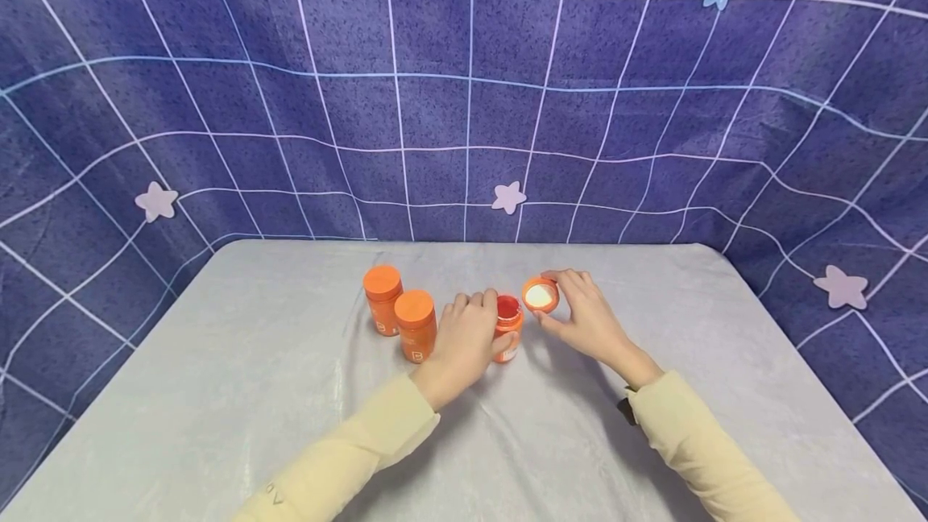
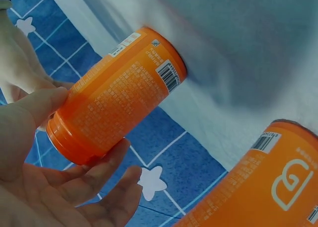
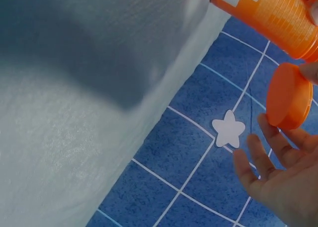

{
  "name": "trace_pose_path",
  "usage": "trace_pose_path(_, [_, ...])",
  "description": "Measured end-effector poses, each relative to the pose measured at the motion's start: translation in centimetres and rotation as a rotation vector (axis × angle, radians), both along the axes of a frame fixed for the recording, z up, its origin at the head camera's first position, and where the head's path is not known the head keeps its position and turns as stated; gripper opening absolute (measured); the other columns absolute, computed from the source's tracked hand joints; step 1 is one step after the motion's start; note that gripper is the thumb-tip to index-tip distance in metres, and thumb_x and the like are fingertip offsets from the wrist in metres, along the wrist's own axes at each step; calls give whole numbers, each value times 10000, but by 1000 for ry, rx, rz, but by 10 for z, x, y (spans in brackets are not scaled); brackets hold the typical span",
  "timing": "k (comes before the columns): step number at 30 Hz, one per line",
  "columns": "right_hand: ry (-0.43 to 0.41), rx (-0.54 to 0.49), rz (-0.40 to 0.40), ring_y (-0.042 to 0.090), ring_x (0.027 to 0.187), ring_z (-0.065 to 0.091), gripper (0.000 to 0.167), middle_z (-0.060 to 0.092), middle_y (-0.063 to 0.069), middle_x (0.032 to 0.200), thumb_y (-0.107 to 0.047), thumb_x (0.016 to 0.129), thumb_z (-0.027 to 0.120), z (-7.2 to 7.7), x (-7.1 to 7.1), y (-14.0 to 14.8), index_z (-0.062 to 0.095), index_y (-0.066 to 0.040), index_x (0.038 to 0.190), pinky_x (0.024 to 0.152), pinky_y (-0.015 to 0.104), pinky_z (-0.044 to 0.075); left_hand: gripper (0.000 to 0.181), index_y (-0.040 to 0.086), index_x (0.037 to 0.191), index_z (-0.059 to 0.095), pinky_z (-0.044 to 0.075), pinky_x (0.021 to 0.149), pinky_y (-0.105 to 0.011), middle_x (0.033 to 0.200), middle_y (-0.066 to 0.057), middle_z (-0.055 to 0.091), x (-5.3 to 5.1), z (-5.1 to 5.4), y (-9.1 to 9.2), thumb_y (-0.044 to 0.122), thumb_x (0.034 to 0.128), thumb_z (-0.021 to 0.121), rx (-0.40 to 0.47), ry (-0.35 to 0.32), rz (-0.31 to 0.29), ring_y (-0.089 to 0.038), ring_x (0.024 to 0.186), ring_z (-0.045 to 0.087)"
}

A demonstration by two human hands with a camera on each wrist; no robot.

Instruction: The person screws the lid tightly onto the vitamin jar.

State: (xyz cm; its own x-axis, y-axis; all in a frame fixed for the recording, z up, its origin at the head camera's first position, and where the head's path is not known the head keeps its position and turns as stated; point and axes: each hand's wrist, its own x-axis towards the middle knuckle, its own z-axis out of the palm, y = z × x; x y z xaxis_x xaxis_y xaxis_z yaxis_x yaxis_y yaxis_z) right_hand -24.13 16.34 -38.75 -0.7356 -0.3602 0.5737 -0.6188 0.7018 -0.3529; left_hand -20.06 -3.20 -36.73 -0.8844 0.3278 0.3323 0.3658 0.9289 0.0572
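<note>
In the head view, an orange bottle (image 1: 515,329) with no lid on it stands upright on the table, its mouth facing up. My left hand (image 1: 462,341) holds it near the neck, thumb on one side and fingers on the other, as the left wrist view shows on the labelled bottle (image 2: 119,93). To its right, my right hand (image 1: 589,322) pinches the round orange lid (image 1: 540,295) by its rim, the whitish inside facing the head camera. In the right wrist view, the lid (image 3: 285,98) shows its smooth outer face, apart from the bottle.
Two more orange bottles with lids on, a rear one (image 1: 382,300) and a front one (image 1: 416,329), stand close together left of my left hand. A pale grey cloth covers the table (image 1: 217,393). Behind it hangs a blue gridded curtain (image 1: 435,119) with star shapes.
</note>
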Motion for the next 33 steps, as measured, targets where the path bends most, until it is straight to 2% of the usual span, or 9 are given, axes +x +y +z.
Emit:
trace_pose_path(10, [6, 6, 41, 228, 959, 469, 485, 602, 72, 1078, -217, 703, 730, 5, 7, 1, 570, -58, 1133, 829, 394, 404, 553, 35, 1089, 526, 459, 740, -376, 923, -68, 632, 5, -2, -2, 462, 771, 676, 50, 2, -26, -251, 815, 554])
trace_pose_path(23, [7, 16, 67, 204, 986, 451, 523, 582, 54, 1084, -221, 696, 733, 8, 11, 3, 565, -78, 1170, 842, 390, 402, 583, 54, 1148, 518, 463, 767, -369, 1005, -49, 639, -1, -13, -8, 459, 763, 686, 178, -48, -47, -243, 867, 572])
trace_pose_path(33, [-4, 39, 81, 209, 1010, 441, 569, 565, 58, 1098, -220, 696, 731, 10, 11, 2, 537, -75, 1211, 854, 401, 409, 553, 72, 1108, 536, 462, 733, -364, 955, -30, 649, -4, -22, -14, 449, 742, 709, 271, -104, -63, -232, 825, 575])
